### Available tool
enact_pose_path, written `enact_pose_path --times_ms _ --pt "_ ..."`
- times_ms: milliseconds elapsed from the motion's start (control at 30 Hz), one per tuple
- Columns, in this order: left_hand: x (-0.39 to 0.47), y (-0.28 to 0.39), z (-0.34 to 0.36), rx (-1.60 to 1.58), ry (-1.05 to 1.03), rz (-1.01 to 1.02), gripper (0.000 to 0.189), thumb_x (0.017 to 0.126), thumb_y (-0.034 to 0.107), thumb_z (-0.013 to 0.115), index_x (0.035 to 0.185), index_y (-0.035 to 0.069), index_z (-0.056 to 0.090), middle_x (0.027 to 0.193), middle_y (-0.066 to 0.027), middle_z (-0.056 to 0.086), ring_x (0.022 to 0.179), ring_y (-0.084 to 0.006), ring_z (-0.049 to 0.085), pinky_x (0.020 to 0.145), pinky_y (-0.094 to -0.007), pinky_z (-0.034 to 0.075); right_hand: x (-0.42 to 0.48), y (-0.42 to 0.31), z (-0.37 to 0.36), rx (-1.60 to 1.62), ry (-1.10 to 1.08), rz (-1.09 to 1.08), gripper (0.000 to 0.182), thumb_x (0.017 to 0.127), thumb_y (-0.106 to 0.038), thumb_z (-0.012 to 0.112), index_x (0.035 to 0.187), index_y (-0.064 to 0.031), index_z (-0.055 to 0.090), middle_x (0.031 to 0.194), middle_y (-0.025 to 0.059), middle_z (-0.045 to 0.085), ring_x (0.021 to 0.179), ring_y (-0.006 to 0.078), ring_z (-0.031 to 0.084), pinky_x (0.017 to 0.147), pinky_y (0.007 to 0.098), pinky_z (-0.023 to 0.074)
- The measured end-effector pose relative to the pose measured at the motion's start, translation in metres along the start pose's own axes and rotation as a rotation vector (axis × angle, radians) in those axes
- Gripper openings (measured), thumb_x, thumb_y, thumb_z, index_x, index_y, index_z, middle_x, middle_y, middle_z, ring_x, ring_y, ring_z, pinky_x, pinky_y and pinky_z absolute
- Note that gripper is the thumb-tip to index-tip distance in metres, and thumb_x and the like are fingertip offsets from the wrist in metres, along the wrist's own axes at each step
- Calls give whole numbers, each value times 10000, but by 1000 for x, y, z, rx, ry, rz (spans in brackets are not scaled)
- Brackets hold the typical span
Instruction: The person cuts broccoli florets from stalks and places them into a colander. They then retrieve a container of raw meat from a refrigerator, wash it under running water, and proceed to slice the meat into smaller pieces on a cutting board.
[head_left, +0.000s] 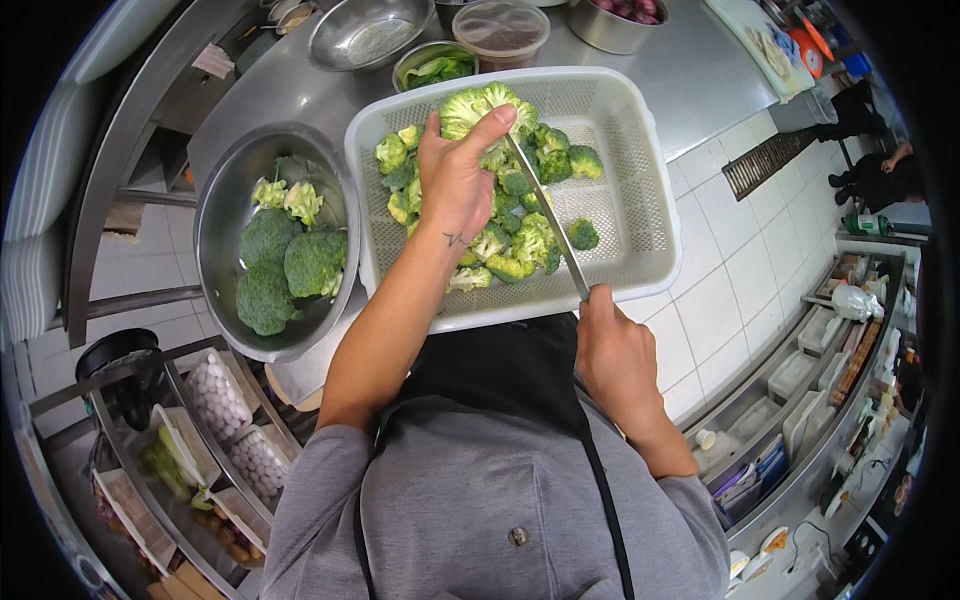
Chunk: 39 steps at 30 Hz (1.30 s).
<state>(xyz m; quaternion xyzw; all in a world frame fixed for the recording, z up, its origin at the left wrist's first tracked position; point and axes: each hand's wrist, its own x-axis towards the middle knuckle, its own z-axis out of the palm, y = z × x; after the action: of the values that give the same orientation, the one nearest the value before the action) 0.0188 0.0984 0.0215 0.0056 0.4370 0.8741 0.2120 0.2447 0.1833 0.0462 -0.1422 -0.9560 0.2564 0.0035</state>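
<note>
My left hand (463, 169) grips a broccoli head (480, 111), its cut underside facing me, above a white perforated plastic basket (634, 187). In my right hand (616, 337) is the handle of a long kitchen knife (553, 225). The blade slants up and to the left, its tip close to my left thumb and the broccoli. Cut broccoli florets (529, 244) lie heaped in the left and middle of the basket. To the left, a steel bowl (210, 240) holds several whole broccoli heads (315, 262) and pale leafy pieces (289, 201).
Behind the basket stand a steel basin (371, 34), a bowl of green leaves (436, 67), a lidded plastic tub (501, 34) and a pot of red onions (626, 22). Shelves with egg trays (217, 394) are at lower left. Another person (885, 176) is at far right.
</note>
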Motion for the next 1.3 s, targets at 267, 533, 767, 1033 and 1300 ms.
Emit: enact_pose_path --times_ms 267,533,767,1033,1300 --pt "-2 0 0 -208 -28 0 463 891 154 740 1252 -7 499 1152 -118 637 1061 -219 631 905 -429 543 1 1 -1 23 3 -25 149 876 -40 571 940 -24 437 704 197 617 542 419 610 469 510 490" --pt "-1 -3 -5 -114 4 -1 384 953 256 662 1208 -15 568 1169 -144 650 1108 -271 634 1009 -497 503 3 1 -3 34 -22 -27 128 890 -34 552 925 -23 430 692 198 616 544 422 613 463 507 489" --pt "2 1 -3 -39 5 -6 471 808 58 782 1209 -18 547 1122 -101 660 1054 -218 628 985 -444 464 0 -2 3 20 2 -13 135 885 -41 553 966 -23 447 646 195 605 545 411 610 486 519 486" --pt "3 -3 -13 18 53 -59 361 927 169 667 1204 -53 605 1195 -162 635 1057 -264 639 938 -450 552 5 -1 29 95 25 8 179 881 -79 505 1043 -22 453 671 191 654 628 386 688 520 503 531" --pt "4 -12 43 89 44 -29 375 892 112 715 1212 -39 590 1200 -131 630 1028 -214 625 847 -418 551 5 4 19 -33 233 49 185 884 -82 497 1054 -28 450 587 128 614 518 325 659 424 456 473"
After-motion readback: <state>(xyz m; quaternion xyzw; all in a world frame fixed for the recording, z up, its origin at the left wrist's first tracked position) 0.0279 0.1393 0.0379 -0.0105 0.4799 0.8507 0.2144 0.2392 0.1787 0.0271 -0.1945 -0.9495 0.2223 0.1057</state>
